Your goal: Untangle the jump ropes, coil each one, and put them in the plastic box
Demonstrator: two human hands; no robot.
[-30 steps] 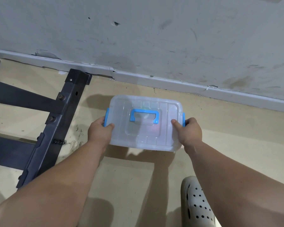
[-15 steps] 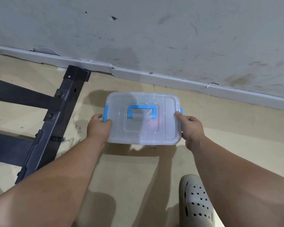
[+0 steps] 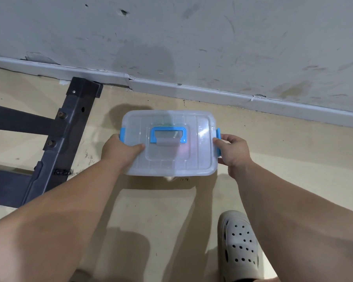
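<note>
Head view: closed plastic box low by the wall, on or just above the floor (unclear which), left grip and right grip each curled round an end beside the blue clips; best held level, both ends lowered together.

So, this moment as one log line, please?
left hand: grips plastic box | right hand: grips plastic box | lid: on

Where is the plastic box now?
The plastic box is mid-frame in the head view, gripped at its ends by the left hand and right hand, right of the dark metal frame.
</note>
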